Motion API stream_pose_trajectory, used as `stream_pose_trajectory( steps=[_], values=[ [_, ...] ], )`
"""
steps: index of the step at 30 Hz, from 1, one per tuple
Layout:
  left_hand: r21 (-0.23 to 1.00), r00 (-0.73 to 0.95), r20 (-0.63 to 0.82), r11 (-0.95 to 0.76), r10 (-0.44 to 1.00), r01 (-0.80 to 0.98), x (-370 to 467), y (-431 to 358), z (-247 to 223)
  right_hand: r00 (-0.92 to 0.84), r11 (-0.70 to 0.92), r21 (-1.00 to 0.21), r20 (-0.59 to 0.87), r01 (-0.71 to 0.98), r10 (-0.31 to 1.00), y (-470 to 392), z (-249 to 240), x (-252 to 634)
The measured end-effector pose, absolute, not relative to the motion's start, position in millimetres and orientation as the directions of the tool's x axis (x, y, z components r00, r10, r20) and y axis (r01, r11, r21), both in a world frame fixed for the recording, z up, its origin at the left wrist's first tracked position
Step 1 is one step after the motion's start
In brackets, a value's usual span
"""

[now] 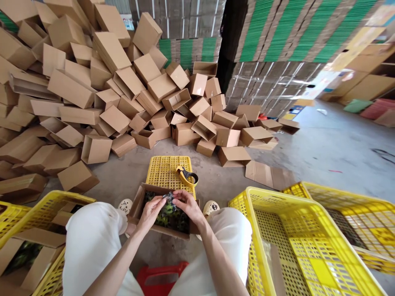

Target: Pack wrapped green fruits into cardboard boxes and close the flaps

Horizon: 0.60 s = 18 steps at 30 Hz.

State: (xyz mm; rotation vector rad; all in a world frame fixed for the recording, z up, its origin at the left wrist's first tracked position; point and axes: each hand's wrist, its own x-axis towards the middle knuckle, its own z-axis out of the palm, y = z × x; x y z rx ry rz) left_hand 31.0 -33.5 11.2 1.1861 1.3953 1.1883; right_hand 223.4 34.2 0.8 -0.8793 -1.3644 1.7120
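My left hand [152,210] and my right hand [187,204] meet over an open cardboard box [135,207]. Their fingers pinch a small clear plastic bag [168,199] between them, the left on its left side and the right on its right side. Inside the box lie several green items in dark or clear wrapping [168,218]; what they are is too small to tell. Behind the box is an upturned yellow crate [163,169] with a yellow and black tape dispenser [187,176] on it.
Large yellow crates stand at right [280,197] and left [46,205]; the left one holds an open box [46,255]. A heap of cardboard boxes [120,119] covers the floor ahead. Part of a red stool [160,273] shows between the legs. Flattened cardboard stacks [271,82] rise behind.
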Motion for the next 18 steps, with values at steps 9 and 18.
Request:
stream_pose_trajectory(
  steps=[9, 18],
  values=[
    [0.977, -0.067, -0.206, 0.210, 0.976, 0.047, 30, -33, 2, -0.472, -0.119, -0.989, -0.064, -0.087, 0.879, 34, -1, 223],
    [0.911, 0.050, -0.301, 0.302, 0.952, -0.280, 22, -35, -5, -0.584, -0.349, -0.894, -0.130, -0.280, 0.801, 28, 8, 222]
  ],
)
